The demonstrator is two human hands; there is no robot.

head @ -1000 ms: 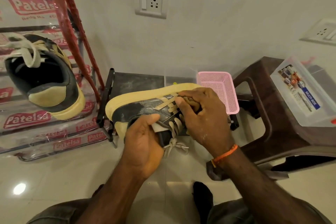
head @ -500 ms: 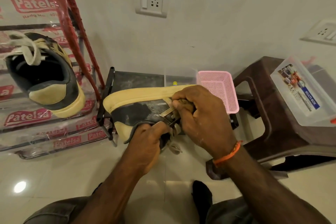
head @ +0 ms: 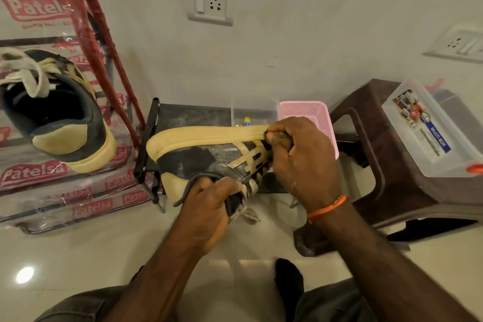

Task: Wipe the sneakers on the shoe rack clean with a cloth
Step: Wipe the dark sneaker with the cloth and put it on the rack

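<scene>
left hand grips the sneaker collar; right hand pinches a cloth against its side

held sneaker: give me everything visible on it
The held sneaker is dark, scuffed and greyish on its side, with tan stripes, a tan heel patch and a thick tan sole. It lies on its side in the air, sole towards the wall, heel to the left. The left hand grips its collar; the right hand presses a wad of dark cloth against the stripes. Pale laces dangle below.
</scene>
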